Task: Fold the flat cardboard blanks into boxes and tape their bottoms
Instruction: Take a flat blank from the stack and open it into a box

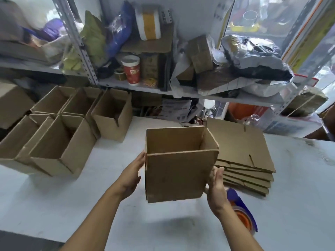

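Both hands, left hand (133,175) and right hand (216,185), are pressing flat-fingered, ungripped, on the box (178,165), holding it above the bench (54,205); likely next: setting it left among finished boxes (59,131).

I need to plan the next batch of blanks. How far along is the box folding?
Done: about five open boxes stand grouped at the table's left. In hand: the left hand and right hand press an opened box between them above the table; its bottom is hidden. Left: a stack of flat blanks on the right, the tape dispenser beside it.
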